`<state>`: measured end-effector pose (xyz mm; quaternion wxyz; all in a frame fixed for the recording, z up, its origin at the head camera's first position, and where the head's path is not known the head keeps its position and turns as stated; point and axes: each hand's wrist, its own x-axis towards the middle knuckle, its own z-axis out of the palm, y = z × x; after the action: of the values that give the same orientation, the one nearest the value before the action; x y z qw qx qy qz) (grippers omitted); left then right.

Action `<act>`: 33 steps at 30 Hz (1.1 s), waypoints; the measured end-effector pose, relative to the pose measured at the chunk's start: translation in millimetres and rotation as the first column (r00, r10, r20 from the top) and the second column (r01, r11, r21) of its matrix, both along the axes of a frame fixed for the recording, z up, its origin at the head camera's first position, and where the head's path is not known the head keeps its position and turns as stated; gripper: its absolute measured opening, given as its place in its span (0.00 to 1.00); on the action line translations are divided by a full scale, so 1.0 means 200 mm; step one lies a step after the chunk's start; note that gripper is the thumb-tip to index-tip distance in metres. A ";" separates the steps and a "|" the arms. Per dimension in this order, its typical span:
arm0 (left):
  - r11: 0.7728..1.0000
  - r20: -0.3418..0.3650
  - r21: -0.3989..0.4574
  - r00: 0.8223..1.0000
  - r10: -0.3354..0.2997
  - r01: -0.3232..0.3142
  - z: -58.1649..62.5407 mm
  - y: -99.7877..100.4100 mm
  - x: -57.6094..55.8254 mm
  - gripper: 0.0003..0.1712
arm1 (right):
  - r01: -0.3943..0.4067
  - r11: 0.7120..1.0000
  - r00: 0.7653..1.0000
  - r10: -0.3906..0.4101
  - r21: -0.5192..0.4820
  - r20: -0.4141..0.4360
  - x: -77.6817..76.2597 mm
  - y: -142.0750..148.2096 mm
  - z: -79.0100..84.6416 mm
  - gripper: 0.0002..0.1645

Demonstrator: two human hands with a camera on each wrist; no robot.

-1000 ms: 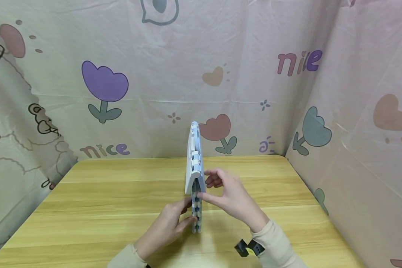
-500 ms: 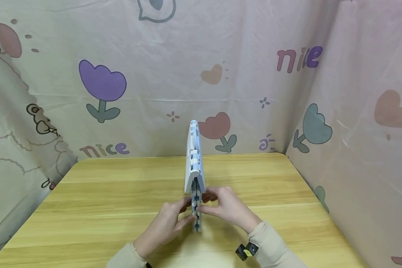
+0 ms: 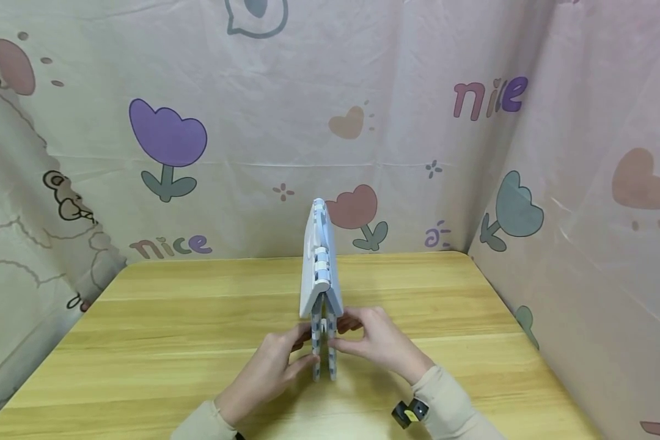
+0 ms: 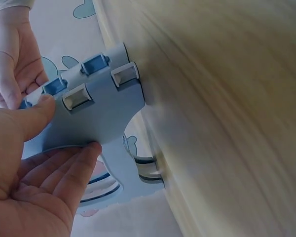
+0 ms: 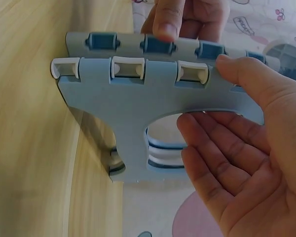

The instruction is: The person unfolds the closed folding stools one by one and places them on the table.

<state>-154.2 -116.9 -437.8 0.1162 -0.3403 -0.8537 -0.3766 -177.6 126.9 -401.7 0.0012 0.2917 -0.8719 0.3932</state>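
Observation:
A folding step stool (image 3: pixel 310 278) in pale blue and white plastic stands on edge at the table's middle, its two halves slightly apart like a narrow tent. Toward me, its left leg panel (image 3: pixel 316 349) and right leg panel (image 3: pixel 332 349) have a thin gap between them. My left hand (image 3: pixel 272 366) grips the left panel, thumb on the near edge and fingers around the outer side. On the right panel, my right hand (image 3: pixel 382 342) holds in the same way. Hinge-like slots (image 5: pixel 128 68) line the panel edges, and the right fingers (image 5: pixel 222 148) reach through a curved cutout.
A wood-grain table (image 3: pixel 198 305) lies under the stool and both hands. Behind it and at its sides hangs a printed cloth (image 3: pixel 269 122) with tulips and hearts. A small black device (image 3: pixel 409 414) is strapped at the right wrist.
My right hand has come down from higher on the stool to the leg panel's near edge. The two panels, pressed together before, have spread apart, and the upper halves have widened.

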 end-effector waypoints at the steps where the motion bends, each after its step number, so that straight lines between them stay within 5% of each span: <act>1: 1.000 -0.001 0.005 1.000 -0.004 0.004 0.00 0.00 0.00 0.27 | 0.003 1.000 1.000 -0.003 0.000 0.002 0.00 0.01 0.00 0.22; 33: 1.000 -0.007 -0.012 1.000 0.014 -0.014 0.01 -0.09 0.02 0.26 | -0.021 0.999 1.000 0.021 -0.041 0.009 -0.01 0.12 -0.03 0.22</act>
<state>-150.4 -134.9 -435.4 0.1197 -0.3363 -0.8579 -0.3695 -179.4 151.6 -408.2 -0.0010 0.2989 -0.8607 0.4121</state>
